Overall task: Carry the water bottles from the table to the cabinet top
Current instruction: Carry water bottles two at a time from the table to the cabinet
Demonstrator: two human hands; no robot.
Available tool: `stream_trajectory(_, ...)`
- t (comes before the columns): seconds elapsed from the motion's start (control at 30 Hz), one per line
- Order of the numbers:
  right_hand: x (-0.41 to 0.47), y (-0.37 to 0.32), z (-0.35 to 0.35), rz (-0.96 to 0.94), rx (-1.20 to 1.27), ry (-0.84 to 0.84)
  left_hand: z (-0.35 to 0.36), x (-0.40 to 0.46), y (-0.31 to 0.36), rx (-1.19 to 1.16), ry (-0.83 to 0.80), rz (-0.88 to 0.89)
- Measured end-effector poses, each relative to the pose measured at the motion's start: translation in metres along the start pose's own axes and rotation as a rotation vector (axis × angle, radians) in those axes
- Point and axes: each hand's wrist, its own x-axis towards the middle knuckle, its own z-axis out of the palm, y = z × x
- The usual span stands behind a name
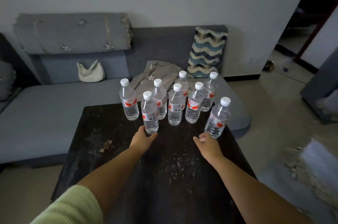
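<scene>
Several clear water bottles with white caps and red-and-white labels stand on the far half of a dark, scuffed table (164, 169). My left hand (144, 136) curls round the base of the front left bottle (150, 114), which stands upright on the table. My right hand (206, 140) sits just left of the base of the front right bottle (217, 119), fingers loosely bent and holding nothing. That bottle leans slightly to the right near the table's right edge. The other bottles (175, 106) stand in a cluster behind. No cabinet top is clearly in view.
A grey sofa (45, 114) wraps the table's far and left sides, with a white handbag (90, 73), a folded grey cloth (155, 75) and a zigzag cushion (206, 53) on it. Bare floor lies to the right, with a grey piece of furniture (321, 86) and a doorway (301, 40).
</scene>
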Motion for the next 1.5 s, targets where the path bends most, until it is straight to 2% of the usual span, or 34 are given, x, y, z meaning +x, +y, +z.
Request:
stream_trajectory(0.07,0.023,0.016,-0.004,0.113,0.034,0.103,0.011,0.014,0.003,-0.079,0.065,-0.07)
stream_trajectory(0.13,0.038,0.028,-0.01,0.15,0.159,0.22,0.018,0.024,0.008,-0.156,0.152,-0.1)
stream_trajectory(0.33,0.086,0.035,-0.018,0.04,0.447,0.393,0.03,0.065,0.027,-0.374,0.307,0.048)
stream_trajectory(0.47,0.107,0.041,-0.015,0.019,0.444,0.414,0.032,0.081,0.03,-0.413,0.352,0.027)
stream_trajectory(0.73,0.107,0.057,-0.029,-0.031,0.38,0.314,0.025,0.072,0.017,-0.348,0.284,0.045)
stream_trajectory(0.9,0.087,0.061,-0.032,-0.073,0.359,0.155,0.033,0.047,0.015,-0.281,0.2,0.073)
stream_trajectory(1.0,0.063,0.06,-0.029,-0.073,0.364,0.115,0.038,0.028,0.01,-0.246,0.167,0.092)
stream_trajectory(1.27,-0.019,0.072,-0.017,0.051,0.33,0.117,0.035,-0.016,0.0,-0.132,-0.008,0.128)
stream_trajectory(1.5,-0.111,0.103,-0.02,0.193,0.31,0.125,0.047,-0.084,-0.006,-0.003,-0.289,0.223)
